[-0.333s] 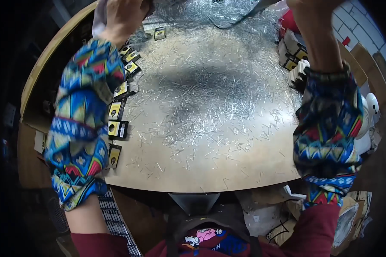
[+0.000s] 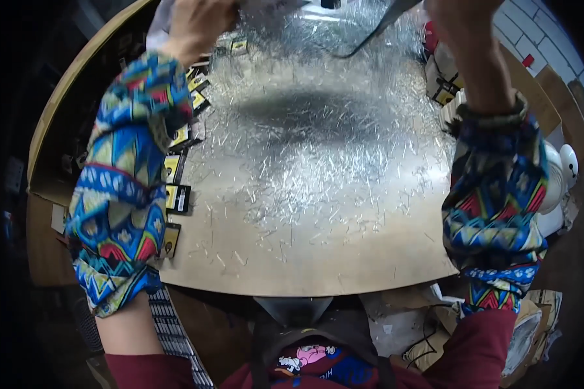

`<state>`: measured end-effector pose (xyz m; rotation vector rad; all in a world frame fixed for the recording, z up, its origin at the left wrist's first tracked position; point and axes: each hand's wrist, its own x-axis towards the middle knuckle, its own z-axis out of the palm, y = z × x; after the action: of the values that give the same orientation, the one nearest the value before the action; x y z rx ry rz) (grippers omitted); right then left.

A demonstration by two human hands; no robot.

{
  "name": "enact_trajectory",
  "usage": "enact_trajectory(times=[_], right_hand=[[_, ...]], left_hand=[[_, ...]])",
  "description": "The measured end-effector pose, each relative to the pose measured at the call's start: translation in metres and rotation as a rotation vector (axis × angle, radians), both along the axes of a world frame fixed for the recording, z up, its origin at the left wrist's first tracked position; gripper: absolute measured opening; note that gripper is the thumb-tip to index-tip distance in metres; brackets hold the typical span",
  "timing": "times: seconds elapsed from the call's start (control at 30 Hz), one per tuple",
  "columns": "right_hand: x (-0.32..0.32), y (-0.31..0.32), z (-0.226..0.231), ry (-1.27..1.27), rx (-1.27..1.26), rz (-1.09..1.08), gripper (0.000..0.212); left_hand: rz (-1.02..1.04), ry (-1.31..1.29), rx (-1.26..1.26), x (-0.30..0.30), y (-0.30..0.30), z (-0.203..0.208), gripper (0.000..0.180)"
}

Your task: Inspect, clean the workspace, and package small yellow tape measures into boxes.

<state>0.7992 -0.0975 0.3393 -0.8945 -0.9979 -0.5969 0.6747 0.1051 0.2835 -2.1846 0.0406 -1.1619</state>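
Note:
Small bent metal wire pieces [image 2: 311, 175] lie scattered in a dense layer over the tabletop [image 2: 318, 269]. At the far edge, my left hand [image 2: 201, 27] is closed on a pale grey sheet or bag [image 2: 266, 13]; its fingertips are partly hidden. My right hand [image 2: 464, 19] is blurred and cut off by the upper edge of the view. A grey edge of the held material [image 2: 389, 23] runs up toward it, with a dark strip hanging off. Blurred silver pieces fill the space between my hands, over the far part of the table.
Several small yellow-and-black boxes [image 2: 178, 198] line the table's left edge. More boxes [image 2: 444, 91] and a stack of white pieces [image 2: 453, 111] stand at the right. Beyond are a white rounded device [image 2: 555, 175] and cardboard [image 2: 538, 97]. A brick wall [image 2: 542, 29] rises at far right.
The held material has shifted at the far edge, and the wire pieces there are more smeared. Both my hands have moved slightly; the silver heap on the table looks brighter and blurred.

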Motion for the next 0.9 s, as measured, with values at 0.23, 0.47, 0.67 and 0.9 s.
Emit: enact_trajectory(times=[0.23, 0.47, 0.67, 0.9], right_hand=[[-0.009, 0.003, -0.017, 0.459, 0.384, 0.125, 0.015], [0.109, 0.035, -0.137, 0.398, 0.298, 0.084, 0.016], [0.167, 0.009, -0.272, 1.058, 0.037, 0.049, 0.041], [0.179, -0.022, -0.319, 1.616, -0.178, 0.598, 0.04]], left_hand=[[0.13, -0.165, -0.115, 0.002, 0.029, -0.039, 0.049], [0.516, 0.229, -0.983, 0.061, 0.083, -0.122, 0.087], [0.454, 1.005, -1.063, -0.045, 0.068, -0.111, 0.059], [0.478, 1.253, -0.961, -0.16, 0.045, -0.155, 0.055]])
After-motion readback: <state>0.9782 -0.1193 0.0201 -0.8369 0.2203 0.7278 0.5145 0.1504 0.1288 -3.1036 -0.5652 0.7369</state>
